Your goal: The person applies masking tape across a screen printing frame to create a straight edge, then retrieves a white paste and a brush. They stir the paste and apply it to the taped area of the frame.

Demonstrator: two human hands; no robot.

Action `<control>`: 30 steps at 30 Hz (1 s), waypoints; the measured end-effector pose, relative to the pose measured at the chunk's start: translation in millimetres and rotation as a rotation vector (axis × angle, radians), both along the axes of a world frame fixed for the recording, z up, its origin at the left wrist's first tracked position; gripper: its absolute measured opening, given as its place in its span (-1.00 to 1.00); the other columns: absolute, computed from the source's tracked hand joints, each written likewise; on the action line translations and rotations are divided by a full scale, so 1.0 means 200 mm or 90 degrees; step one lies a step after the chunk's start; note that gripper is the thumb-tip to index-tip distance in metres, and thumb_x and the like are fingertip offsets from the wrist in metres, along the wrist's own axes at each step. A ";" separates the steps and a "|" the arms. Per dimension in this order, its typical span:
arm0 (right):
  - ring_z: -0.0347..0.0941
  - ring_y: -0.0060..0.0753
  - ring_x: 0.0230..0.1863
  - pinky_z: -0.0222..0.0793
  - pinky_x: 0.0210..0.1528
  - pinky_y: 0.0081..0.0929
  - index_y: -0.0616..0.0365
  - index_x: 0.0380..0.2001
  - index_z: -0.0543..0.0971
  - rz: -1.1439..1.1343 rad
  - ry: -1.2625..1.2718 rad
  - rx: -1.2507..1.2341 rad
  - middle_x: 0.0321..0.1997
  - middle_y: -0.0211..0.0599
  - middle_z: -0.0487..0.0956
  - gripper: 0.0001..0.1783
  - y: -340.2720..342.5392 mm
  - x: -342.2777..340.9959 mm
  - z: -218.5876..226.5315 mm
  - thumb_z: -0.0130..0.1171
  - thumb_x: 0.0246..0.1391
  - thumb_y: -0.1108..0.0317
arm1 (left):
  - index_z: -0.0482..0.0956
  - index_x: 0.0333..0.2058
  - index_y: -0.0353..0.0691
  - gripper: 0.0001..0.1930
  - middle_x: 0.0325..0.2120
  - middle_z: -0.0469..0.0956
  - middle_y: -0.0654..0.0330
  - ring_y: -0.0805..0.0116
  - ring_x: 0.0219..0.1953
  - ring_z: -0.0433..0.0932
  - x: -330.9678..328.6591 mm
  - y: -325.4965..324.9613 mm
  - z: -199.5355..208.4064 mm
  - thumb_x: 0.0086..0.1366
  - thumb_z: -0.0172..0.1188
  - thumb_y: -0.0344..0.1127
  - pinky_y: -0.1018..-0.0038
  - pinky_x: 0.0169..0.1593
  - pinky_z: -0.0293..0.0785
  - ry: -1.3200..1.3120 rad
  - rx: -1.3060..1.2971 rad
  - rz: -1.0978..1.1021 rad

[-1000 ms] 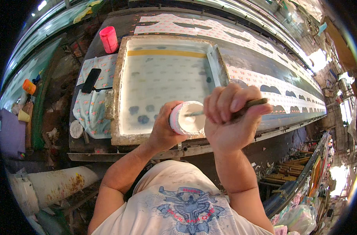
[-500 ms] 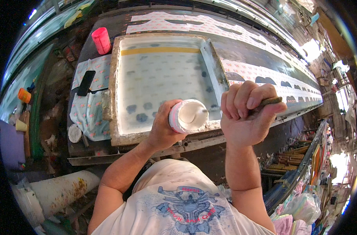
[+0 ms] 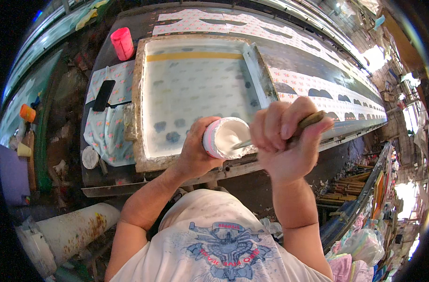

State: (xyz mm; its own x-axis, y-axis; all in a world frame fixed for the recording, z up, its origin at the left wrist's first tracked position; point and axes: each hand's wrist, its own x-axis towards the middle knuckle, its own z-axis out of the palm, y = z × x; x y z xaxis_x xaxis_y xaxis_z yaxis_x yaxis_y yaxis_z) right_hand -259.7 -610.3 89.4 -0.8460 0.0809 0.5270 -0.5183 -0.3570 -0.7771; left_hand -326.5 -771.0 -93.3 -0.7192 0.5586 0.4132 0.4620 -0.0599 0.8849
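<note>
My left hand (image 3: 192, 145) is wrapped round a white-and-pink cup (image 3: 210, 143), tilted so its mouth faces me. Thick white paste (image 3: 228, 132) fills much of it. In my closed right hand (image 3: 287, 145) is a thin tool with a wooden handle (image 3: 312, 120). Its narrow grey shaft reaches into the cup's mouth, and the tip's exact shape cannot be made out. Beyond both hands lies a wooden-framed printing screen (image 3: 139, 98) with pale mesh and a yellow strip across its far side. A grey-white bar (image 3: 260, 70) leans along the screen's right side.
Floral printed fabric pieces (image 3: 308, 80) run along the long dark table (image 3: 289, 52). A pink cup (image 3: 123, 43) stands at the far left corner. Left of the screen, a black phone (image 3: 104, 95) rests on patterned cloth (image 3: 106, 141). A white drum (image 3: 78, 230) is at lower left.
My right hand has moved left and slightly down, bringing the tool's shaft into the cup. The cup stays in my left hand, almost in the same place.
</note>
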 end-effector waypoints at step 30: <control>0.00 -0.56 -0.63 -0.02 -0.58 -0.49 -0.01 -0.35 0.38 0.069 0.131 -0.057 -0.62 -0.50 0.20 -0.29 0.60 -0.01 -0.02 -0.14 0.52 -0.46 | 0.44 0.31 -0.11 -0.06 0.20 0.57 0.04 -0.09 0.26 0.53 0.10 0.37 0.11 -0.10 0.69 -0.46 0.08 0.35 0.45 0.088 -0.088 0.147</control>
